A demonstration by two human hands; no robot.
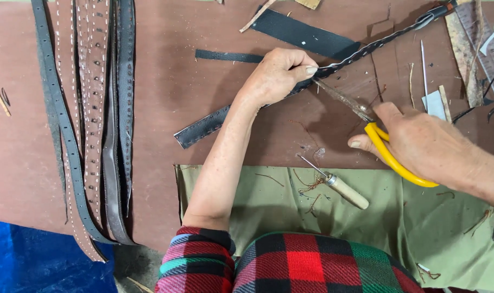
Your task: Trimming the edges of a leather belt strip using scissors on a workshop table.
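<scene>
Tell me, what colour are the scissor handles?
Yellow: the scissor handles show best in the head view.

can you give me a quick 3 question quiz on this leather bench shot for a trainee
1. True or false: the right hand holds yellow-handled scissors whose blades point at the black stitched strap.
2. Which tool lies untouched on the green cloth? A) wooden-handled awl B) hammer C) pliers
3. Fill in: the left hand presses on the ____ strap.

Key
1. True. The blades reach up to the strap, just beside the left hand's fingertips.
2. A. The wooden-handled awl lies below the scissors, apart from both hands.
3. Black. It runs slantwise across the brown work surface, away from the hanging belts on the left.
</scene>
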